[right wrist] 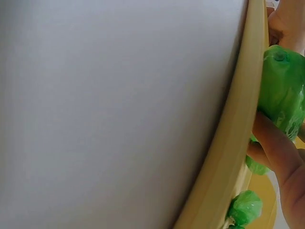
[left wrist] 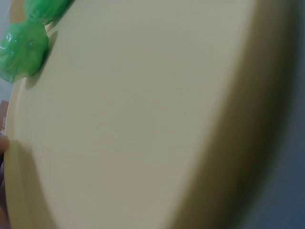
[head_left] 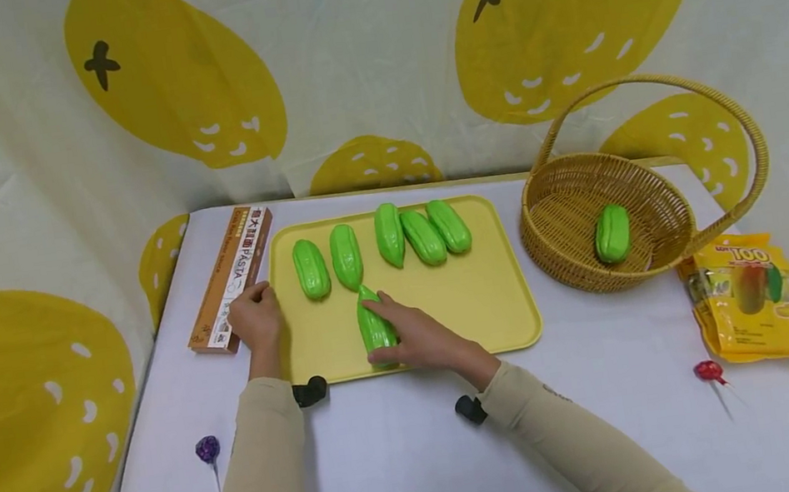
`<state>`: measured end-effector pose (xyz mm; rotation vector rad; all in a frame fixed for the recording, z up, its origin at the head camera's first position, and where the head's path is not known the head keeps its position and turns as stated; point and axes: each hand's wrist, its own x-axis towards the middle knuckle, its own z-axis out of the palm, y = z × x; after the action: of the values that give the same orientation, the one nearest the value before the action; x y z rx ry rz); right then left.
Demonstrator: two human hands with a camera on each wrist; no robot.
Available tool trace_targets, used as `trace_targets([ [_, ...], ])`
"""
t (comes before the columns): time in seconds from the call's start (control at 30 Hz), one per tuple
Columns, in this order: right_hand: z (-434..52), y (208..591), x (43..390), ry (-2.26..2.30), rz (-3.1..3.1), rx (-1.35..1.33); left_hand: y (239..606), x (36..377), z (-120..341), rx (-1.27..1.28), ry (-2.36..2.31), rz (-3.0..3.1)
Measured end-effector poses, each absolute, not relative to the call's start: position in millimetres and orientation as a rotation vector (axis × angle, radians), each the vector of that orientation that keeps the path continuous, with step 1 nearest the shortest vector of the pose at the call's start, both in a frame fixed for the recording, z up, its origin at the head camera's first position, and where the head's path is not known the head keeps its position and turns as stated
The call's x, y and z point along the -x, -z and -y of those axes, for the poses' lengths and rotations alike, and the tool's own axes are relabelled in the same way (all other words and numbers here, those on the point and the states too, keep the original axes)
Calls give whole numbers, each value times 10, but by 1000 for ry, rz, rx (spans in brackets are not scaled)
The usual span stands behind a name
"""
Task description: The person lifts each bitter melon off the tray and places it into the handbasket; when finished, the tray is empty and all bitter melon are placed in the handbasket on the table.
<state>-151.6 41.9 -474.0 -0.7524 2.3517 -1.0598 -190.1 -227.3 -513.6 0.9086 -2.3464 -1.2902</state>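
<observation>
Nearest, on the white tabletop (head_left: 395, 464), the right hand (head_left: 419, 339) curls its fingers (head_left: 382, 306) round a green wrapped piece (head_left: 373, 326) lying at the front of the yellow tray (head_left: 478, 301). The left hand (head_left: 257, 320) rests at the tray's left rim — fingers curled, whether on the rim I cannot tell. Farther back, five more green pieces (head_left: 381, 244) stand in a row on the tray. The wicker basket (head_left: 576, 246) to the right holds one green piece (head_left: 612, 233).

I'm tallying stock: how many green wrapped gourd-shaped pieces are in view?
7. Five lie in a row along the far side of the yellow plastic tray. One is under the right hand on the tray. One lies in the wicker basket.
</observation>
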Motion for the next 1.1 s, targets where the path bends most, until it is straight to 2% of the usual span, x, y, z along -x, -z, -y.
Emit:
trace_targets([
  [0.43,-468,4561,1490,1085,-2367,831,5140,1899,2266,-913,1296,2339],
  [1.1,-711,4273,1509,1198,-2424,795,5131,1905,2259,-935,1286,2335],
])
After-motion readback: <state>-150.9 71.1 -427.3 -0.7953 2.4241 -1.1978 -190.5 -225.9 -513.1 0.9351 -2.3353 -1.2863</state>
